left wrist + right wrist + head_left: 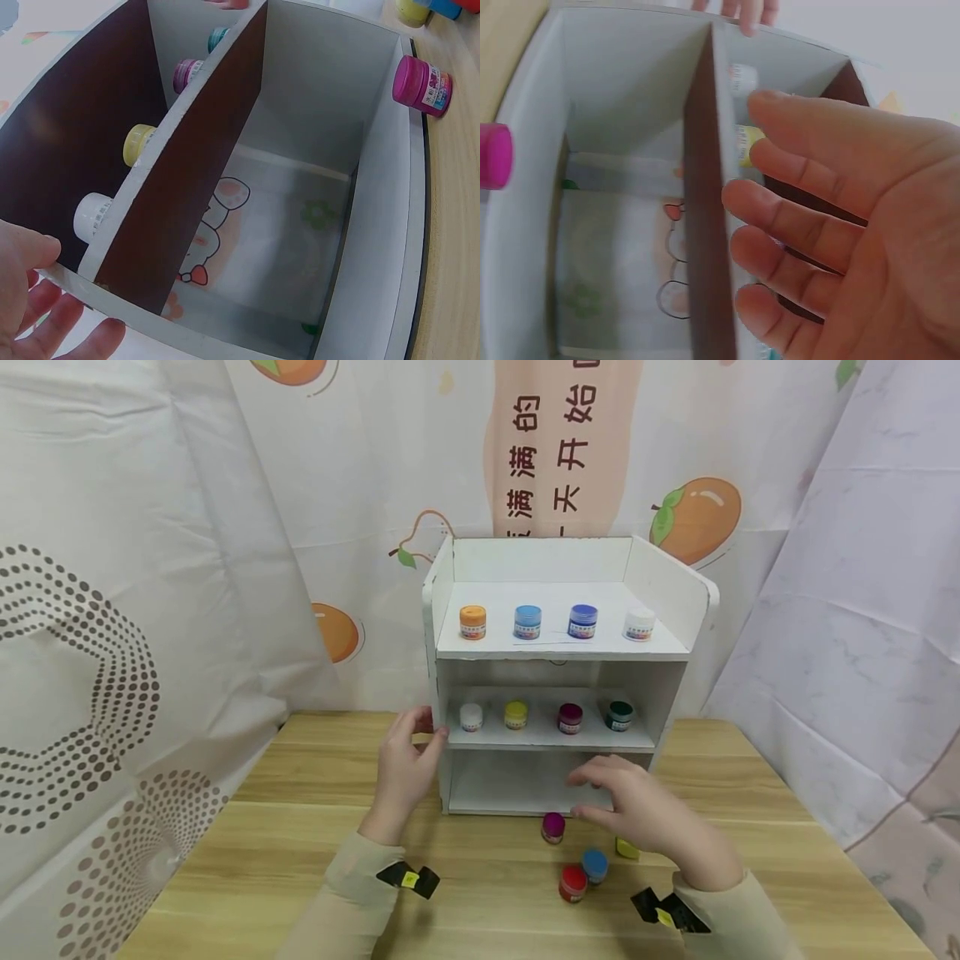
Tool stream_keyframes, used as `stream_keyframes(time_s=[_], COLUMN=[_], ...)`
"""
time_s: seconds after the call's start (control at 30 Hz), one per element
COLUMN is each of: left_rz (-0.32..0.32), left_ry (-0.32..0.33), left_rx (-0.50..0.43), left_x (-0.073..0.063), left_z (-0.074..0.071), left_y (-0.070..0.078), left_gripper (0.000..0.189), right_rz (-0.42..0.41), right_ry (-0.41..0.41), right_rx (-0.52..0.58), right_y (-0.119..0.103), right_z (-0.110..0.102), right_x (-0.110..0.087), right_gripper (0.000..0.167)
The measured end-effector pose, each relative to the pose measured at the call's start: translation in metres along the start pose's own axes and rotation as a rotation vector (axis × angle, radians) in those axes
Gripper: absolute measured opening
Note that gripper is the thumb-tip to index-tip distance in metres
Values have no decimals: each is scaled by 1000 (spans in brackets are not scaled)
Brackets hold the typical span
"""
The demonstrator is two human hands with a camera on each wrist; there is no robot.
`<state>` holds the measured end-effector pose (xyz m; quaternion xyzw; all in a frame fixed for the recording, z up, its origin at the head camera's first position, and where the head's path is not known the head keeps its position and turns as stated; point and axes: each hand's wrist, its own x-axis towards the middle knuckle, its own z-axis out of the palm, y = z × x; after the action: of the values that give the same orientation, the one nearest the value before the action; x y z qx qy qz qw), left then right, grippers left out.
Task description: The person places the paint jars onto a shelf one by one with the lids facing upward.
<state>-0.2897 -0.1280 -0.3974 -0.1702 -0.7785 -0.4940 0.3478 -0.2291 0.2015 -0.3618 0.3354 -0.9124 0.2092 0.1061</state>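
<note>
At the left side of a white shelf unit (562, 656), my left hand (408, 760) has its thumb at the side panel's front edge and its other fingers loose outside. My right hand (626, 802) hovers in front of the bottom compartment, fingers gently bent and apart, holding nothing. Below its fingertips a magenta jar (553, 827) stands on the table near the unit's base. The middle shelf bears a white jar (471, 717), a yellow jar (515, 715), a dark magenta jar (570, 718) and a dark green jar (619, 716). Nothing stands in the visible part of the bottom compartment.
On the top shelf are an orange jar (472, 622), a light blue jar (527, 622), a dark blue jar (582, 621) and a white-lidded jar (639, 624). A red jar (572, 883), a blue jar (595, 865) and a partly hidden yellow jar (627, 848) are on the wooden table (247, 868).
</note>
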Motion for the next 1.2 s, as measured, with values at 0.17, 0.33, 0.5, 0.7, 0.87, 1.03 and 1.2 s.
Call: stream_keyframes(time_s=[0.17, 0.33, 0.5, 0.7, 0.87, 1.03, 1.2], left_rz=[-7, -2, -4, -13, -6, -2, -10], left_ry=[3, 3, -3, -2, 1, 1, 1], left_rx=[1, 4, -1, 3, 4, 3, 2], left_x=[0, 1, 1, 0, 0, 1, 0], left_z=[0, 0, 0, -1, -1, -1, -1], left_y=[0, 0, 1, 3, 3, 4, 4], left_gripper=[28, 26, 26, 27, 28, 27, 27], right_rz=[-4, 3, 37, 52, 38, -12, -2], right_ry=[-54, -117, -194, -294, -367, -379, -393], right_rx=[31, 24, 49, 56, 76, 78, 73], right_y=[9, 15, 14, 10, 10, 12, 12], right_z=[10, 16, 20, 27, 31, 36, 41], right_x=[-2, -4, -6, -11, -13, -12, -13], right_gripper=[23, 22, 26, 31, 35, 34, 30])
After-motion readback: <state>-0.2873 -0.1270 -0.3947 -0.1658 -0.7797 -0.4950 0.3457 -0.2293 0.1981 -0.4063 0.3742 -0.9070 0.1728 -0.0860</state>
